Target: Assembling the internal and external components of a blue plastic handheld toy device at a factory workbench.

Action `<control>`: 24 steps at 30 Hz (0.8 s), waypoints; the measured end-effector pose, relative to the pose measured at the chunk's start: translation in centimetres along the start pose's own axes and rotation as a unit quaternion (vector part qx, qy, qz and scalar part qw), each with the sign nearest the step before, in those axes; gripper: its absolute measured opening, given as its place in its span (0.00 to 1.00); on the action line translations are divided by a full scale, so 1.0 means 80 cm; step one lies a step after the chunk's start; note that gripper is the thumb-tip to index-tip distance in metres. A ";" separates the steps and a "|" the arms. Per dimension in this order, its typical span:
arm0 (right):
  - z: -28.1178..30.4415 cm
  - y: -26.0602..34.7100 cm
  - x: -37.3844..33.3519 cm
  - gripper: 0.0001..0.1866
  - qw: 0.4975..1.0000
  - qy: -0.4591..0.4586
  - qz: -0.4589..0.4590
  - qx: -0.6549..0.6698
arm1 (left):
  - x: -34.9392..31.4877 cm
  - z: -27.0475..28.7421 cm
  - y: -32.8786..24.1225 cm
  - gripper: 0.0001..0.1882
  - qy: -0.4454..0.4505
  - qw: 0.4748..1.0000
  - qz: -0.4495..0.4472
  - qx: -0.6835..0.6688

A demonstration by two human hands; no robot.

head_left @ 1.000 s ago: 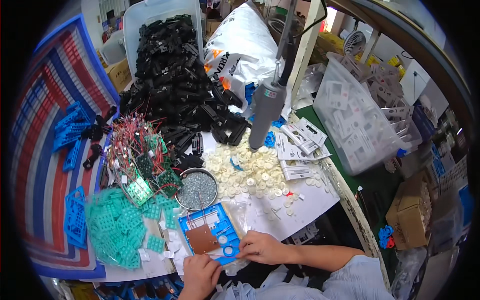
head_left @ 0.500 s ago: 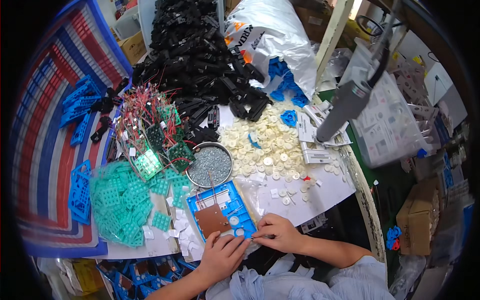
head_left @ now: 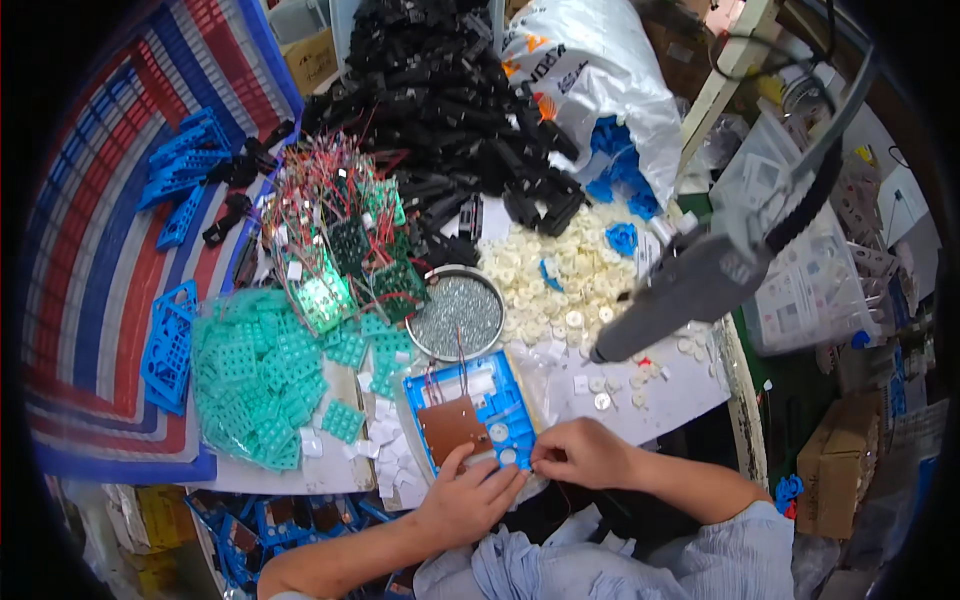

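Observation:
In front of me lies a shallow blue plastic housing with a brown board, thin wires and a round white piece in it. My left hand grips its near edge, the fingers bent over the rim and one digit against the brown board. At the near right corner, my right hand is pinched closed; whatever sits between the fingertips is hidden. A thin red wire shows just below that hand. A grey handheld power tool, probably an electric screwdriver, hangs over the table to the right, touched by neither hand.
Beyond the housing stands a round metal dish of small metal parts. Teal keypads, wired green circuit boards, black plastic parts and cream discs are heaped around. More blue housings lie below the table's near edge.
The whole view has shifted, moving the scene rightward. The grey tool has swung nearer the cream discs' front edge. Both hands stay at the housing; the right fingers have curled more tightly.

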State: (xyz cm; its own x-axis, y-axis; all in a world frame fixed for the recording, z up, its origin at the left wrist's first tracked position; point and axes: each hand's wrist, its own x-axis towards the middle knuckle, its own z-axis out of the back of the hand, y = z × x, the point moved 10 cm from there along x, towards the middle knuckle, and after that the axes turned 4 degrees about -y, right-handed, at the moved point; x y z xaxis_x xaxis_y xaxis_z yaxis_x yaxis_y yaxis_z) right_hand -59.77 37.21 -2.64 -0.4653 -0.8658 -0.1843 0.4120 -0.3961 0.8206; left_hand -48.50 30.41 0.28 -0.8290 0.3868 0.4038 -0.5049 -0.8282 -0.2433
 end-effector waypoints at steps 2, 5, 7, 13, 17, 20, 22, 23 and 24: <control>0.004 -0.006 0.004 0.08 1.000 -0.007 -0.009 -0.018 | 0.002 -0.005 0.014 0.21 -0.018 0.999 0.002 -0.037; -0.004 -0.002 0.009 0.07 1.000 0.000 -0.005 -0.025 | -0.007 0.005 0.017 0.20 -0.044 0.996 0.020 -0.074; 0.004 0.004 0.012 0.07 0.999 0.008 -0.017 -0.026 | -0.002 0.005 0.019 0.21 -0.037 0.995 0.033 -0.085; 0.000 -0.002 0.010 0.07 0.998 0.029 -0.046 -0.014 | 0.003 0.001 0.016 0.22 -0.038 0.997 0.030 -0.066; -0.001 0.001 0.009 0.06 0.999 0.019 -0.029 -0.016 | 0.006 -0.001 0.009 0.22 -0.021 0.999 0.012 -0.022; 0.000 0.009 0.011 0.05 0.999 0.003 -0.004 -0.047 | 0.009 0.001 0.001 0.21 -0.010 1.000 -0.003 0.015; -0.001 0.011 0.012 0.05 0.997 0.008 -0.001 -0.074 | 0.011 -0.001 -0.002 0.20 0.004 1.000 -0.011 0.024; -0.002 0.012 0.012 0.06 0.996 0.014 0.009 -0.084 | 0.011 0.000 -0.003 0.20 0.001 1.000 -0.011 0.024; -0.003 0.014 0.013 0.07 0.995 0.021 0.019 -0.095 | 0.010 0.000 -0.003 0.20 -0.002 1.000 -0.011 0.024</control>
State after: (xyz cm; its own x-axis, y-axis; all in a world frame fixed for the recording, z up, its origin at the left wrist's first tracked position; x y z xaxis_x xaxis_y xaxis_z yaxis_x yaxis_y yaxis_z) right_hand -59.62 35.79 -2.05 -0.4151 -0.8914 -0.1817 0.5706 -0.4107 0.7112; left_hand -49.02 30.92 0.69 -0.8167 0.4036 0.4125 -0.5111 -0.8377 -0.1923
